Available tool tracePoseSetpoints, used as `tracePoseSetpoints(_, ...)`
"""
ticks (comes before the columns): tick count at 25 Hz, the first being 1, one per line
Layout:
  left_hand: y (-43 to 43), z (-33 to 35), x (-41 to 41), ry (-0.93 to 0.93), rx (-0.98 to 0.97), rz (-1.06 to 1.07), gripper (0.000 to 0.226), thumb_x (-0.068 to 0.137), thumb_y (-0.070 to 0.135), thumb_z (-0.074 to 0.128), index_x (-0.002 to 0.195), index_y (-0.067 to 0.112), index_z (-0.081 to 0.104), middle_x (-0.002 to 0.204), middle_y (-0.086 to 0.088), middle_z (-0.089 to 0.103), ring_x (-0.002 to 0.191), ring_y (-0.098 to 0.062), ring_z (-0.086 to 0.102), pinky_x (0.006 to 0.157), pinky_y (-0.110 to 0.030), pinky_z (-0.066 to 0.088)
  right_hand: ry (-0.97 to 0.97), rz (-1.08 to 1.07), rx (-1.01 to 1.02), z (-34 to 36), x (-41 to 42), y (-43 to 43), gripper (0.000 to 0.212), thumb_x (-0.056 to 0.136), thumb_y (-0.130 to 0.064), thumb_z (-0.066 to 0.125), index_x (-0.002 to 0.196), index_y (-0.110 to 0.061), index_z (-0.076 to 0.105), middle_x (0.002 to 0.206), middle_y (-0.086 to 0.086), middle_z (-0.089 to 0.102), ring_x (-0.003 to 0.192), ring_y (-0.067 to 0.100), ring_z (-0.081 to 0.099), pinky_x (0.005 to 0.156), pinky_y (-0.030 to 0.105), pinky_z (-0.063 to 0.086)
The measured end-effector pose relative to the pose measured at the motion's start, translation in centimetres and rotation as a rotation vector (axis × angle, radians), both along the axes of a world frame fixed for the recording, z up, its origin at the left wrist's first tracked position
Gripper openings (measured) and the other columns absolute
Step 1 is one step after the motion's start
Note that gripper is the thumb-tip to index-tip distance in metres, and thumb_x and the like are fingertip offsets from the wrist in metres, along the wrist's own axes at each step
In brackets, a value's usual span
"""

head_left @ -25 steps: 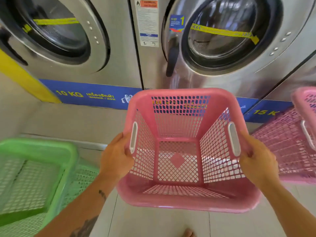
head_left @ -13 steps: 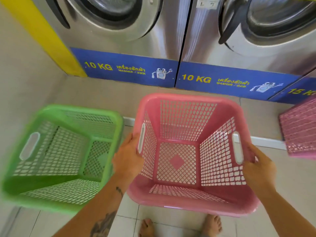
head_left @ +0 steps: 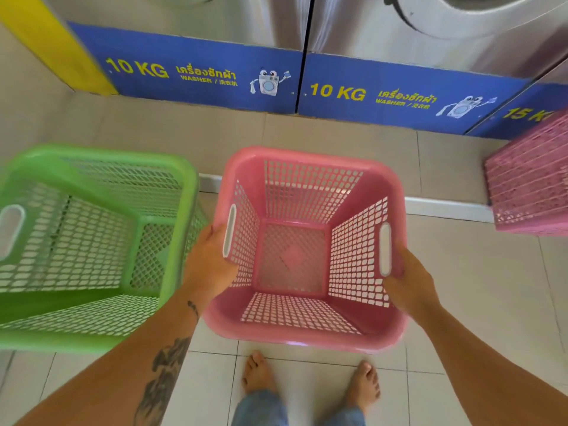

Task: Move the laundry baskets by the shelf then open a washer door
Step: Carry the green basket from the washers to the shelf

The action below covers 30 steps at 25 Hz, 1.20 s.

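An empty pink laundry basket (head_left: 307,161) hangs in the middle of the view, above the tiled floor. My left hand (head_left: 207,265) grips its left side at the handle slot. My right hand (head_left: 408,281) grips its right side by the other slot. An empty green basket (head_left: 101,161) stands just to its left, almost touching my left hand. A second pink basket (head_left: 528,179) sits at the right edge. The steel fronts of two washers (head_left: 285,20) fill the top; only the lower rim of the right washer's door (head_left: 467,20) shows.
Blue "10 KG" panels (head_left: 190,69) run along the washer bases, with a raised tiled step (head_left: 338,133) in front. A yellow post (head_left: 52,44) stands at the upper left. My bare feet (head_left: 258,376) are on the floor tiles below the basket.
The view has tilted down from the washer doors to the floor. The pink basket in my hands has come lower and sits beside the green one, which is now fully in view.
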<state>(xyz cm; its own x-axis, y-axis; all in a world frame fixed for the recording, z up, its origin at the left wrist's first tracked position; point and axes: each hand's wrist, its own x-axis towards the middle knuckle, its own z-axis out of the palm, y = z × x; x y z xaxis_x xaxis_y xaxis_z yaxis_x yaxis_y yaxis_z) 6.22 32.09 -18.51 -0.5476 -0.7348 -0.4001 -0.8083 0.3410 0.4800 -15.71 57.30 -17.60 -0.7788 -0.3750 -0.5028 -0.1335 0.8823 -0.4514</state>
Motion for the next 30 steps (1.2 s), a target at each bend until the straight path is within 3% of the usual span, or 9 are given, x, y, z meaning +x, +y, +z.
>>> tracePoseSetpoints(2,0.5,1.2,0.1,-0.076,0.029,0.021,0.056,0.069,0.006,0.054,0.122,0.024,0.057,0.103,0.005,0.052,0.086,-0.020,0.061,0.064,-0.032,0.053,-0.056,0.099,0.125,0.5,-0.2,0.9,0.071,0.081,-0.013,0.054,0.146,-0.031,0.033,0.134,0.003,0.049,0.113,0.025,0.055,0.079,0.031,0.047)
tracePoseSetpoints(4,1.2,3.2,-0.6,-0.093,0.068,0.127,0.043,0.072,0.008,0.052,0.110,0.021,0.064,0.092,0.004,0.058,0.070,-0.019,0.064,0.052,-0.029,0.050,-0.106,0.122,0.131,1.8,-0.4,1.8,0.073,0.080,-0.011,0.053,0.147,-0.030,0.032,0.147,0.004,0.037,0.129,0.027,0.045,0.096,0.036,0.045)
tracePoseSetpoints(7,3.8,6.8,-2.6,-0.005,0.142,0.193,0.048,0.077,0.004,0.051,0.122,0.020,0.062,0.105,0.001,0.066,0.062,-0.017,0.064,0.046,-0.026,0.045,-0.118,0.129,0.015,5.2,-1.1,3.9,0.067,0.084,-0.017,0.056,0.144,-0.037,0.036,0.156,0.002,0.028,0.143,0.025,0.029,0.110,0.042,0.031)
tracePoseSetpoints(10,8.4,10.8,-6.4,0.112,0.173,0.133,0.051,0.082,-0.001,0.048,0.127,0.020,0.059,0.110,0.016,0.053,0.067,-0.019,0.068,0.045,-0.028,0.051,-0.038,0.215,-0.009,8.7,-3.5,7.7,0.064,0.089,-0.025,0.058,0.145,-0.037,0.032,0.161,0.000,0.015,0.146,0.023,0.020,0.115,0.040,0.022)
tracePoseSetpoints(13,14.0,14.0,-11.8,0.180,0.153,0.059,0.049,0.083,-0.003,0.048,0.124,0.020,0.062,0.126,0.004,0.060,0.084,-0.006,0.062,0.064,-0.015,0.049,-0.004,0.256,-0.062,12.1,-7.8,12.8,0.062,0.091,-0.023,0.057,0.145,-0.037,0.031,0.161,-0.001,0.012,0.146,0.025,0.021,0.115,0.040,0.023)
tracePoseSetpoints(16,21.0,17.1,-19.2,0.235,0.099,-0.014,0.042,0.084,-0.001,0.047,0.115,0.018,0.067,0.114,0.001,0.067,0.100,-0.012,0.060,0.090,-0.022,0.042,0.052,0.250,-0.148,16.0,-13.7,19.1,0.062,0.090,-0.022,0.058,0.145,-0.036,0.031,0.161,-0.003,0.014,0.146,0.025,0.020,0.114,0.038,0.024)
tracePoseSetpoints(22,35.8,22.3,-35.4,0.438,0.104,-0.095,0.036,0.082,0.007,0.050,0.112,0.015,0.068,0.108,-0.008,0.071,0.099,-0.024,0.067,0.089,-0.031,0.049,0.201,0.202,-0.251,22.7,-26.2,32.5,0.048,0.082,-0.023,0.062,0.128,-0.025,0.049,0.130,-0.004,0.046,0.121,0.025,0.046,0.103,0.040,0.039)
tracePoseSetpoints(27,43.7,25.6,-46.3,0.468,0.122,-0.177,0.044,0.083,0.006,0.054,0.124,0.020,0.061,0.118,-0.008,0.068,0.101,-0.022,0.066,0.094,-0.037,0.050,0.250,0.046,-0.275,26.0,-35.3,40.1,0.059,0.084,-0.017,0.064,0.139,-0.020,0.043,0.144,0.002,0.042,0.130,0.025,0.042,0.108,0.040,0.037)
tracePoseSetpoints(30,46.4,26.1,-51.6,0.482,0.054,-0.229,0.047,0.086,0.026,0.060,0.132,0.024,0.054,0.123,0.012,0.058,0.112,-0.018,0.058,0.094,-0.029,0.043,0.261,-0.017,-0.301,25.7,-40.4,42.2,0.060,0.084,-0.017,0.064,0.141,-0.018,0.044,0.144,0.004,0.042,0.132,0.025,0.042,0.108,0.037,0.037)
